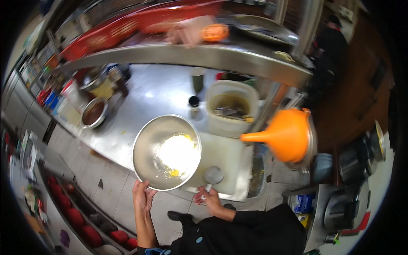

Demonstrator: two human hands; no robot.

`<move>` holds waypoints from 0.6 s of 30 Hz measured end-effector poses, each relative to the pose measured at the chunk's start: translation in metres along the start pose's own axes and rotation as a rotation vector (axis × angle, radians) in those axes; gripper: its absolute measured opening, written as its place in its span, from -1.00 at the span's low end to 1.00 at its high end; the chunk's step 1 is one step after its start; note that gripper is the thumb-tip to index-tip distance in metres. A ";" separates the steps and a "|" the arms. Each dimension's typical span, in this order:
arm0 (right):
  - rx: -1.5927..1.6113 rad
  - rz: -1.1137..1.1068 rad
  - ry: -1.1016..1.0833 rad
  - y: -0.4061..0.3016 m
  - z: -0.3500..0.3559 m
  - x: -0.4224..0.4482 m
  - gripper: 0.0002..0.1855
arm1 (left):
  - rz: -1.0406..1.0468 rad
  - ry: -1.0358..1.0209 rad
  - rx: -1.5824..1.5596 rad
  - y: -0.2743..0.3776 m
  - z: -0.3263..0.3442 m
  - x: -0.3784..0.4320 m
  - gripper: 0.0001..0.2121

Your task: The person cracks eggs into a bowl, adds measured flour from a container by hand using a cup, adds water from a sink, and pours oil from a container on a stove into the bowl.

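Note:
My left hand [144, 195] grips the near rim of a round stainless steel bowl [145, 149]. White powder [178, 153] with patches of something yellow lies in the bowl, partly lost in glare. My right hand [208, 199] is closed around the handle of a small round scoop or strainer [213, 175]; blur hides which it is. The scoop's head is right of the bowl, over a pale cutting board [220, 148]. Behind the board stands a white plastic tub [223, 127] holding murky liquid and metal utensils.
An orange funnel [287, 135] hangs at the right with its spout pointing left. A bowl of dark red-brown sauce [94, 113] sits at the steel counter's [143, 86] left edge. Overhead, a steel shelf [178, 52] carries a red crate [140, 20]. Another person [331, 47] stands at the far right.

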State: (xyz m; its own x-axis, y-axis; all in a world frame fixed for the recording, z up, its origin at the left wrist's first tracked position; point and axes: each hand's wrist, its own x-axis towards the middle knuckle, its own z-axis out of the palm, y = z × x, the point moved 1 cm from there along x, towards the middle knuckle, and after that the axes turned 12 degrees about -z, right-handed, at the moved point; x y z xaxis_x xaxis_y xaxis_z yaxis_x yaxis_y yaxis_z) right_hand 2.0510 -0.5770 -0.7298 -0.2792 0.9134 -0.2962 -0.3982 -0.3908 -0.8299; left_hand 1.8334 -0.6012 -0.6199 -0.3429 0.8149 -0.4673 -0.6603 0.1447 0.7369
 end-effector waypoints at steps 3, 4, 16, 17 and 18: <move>-0.095 -0.043 -0.004 0.010 0.073 0.010 -0.78 | -0.058 0.025 0.046 0.068 -0.073 -0.005 -0.78; -0.110 -0.094 0.049 0.027 0.098 0.012 -0.81 | -0.090 0.030 0.035 0.086 -0.101 -0.009 -0.77; -0.502 -0.077 -0.528 0.173 0.461 0.137 -0.76 | 0.190 0.595 -0.211 0.313 -0.419 -0.011 -0.83; -0.524 -0.066 -0.615 0.197 0.490 0.160 -0.79 | 0.231 0.640 -0.229 0.332 -0.446 -0.005 -0.83; -0.585 -0.051 -0.723 0.220 0.524 0.184 -0.76 | 0.271 0.685 -0.245 0.351 -0.470 0.006 -0.83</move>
State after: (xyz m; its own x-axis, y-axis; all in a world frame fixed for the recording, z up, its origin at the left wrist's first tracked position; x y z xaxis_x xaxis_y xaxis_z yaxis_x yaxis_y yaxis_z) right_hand 1.4545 -0.5543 -0.7195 -0.8285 0.5579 -0.0493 0.0237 -0.0531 -0.9983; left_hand 1.2850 -0.8092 -0.5937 -0.7975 0.2640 -0.5425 -0.5959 -0.2038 0.7768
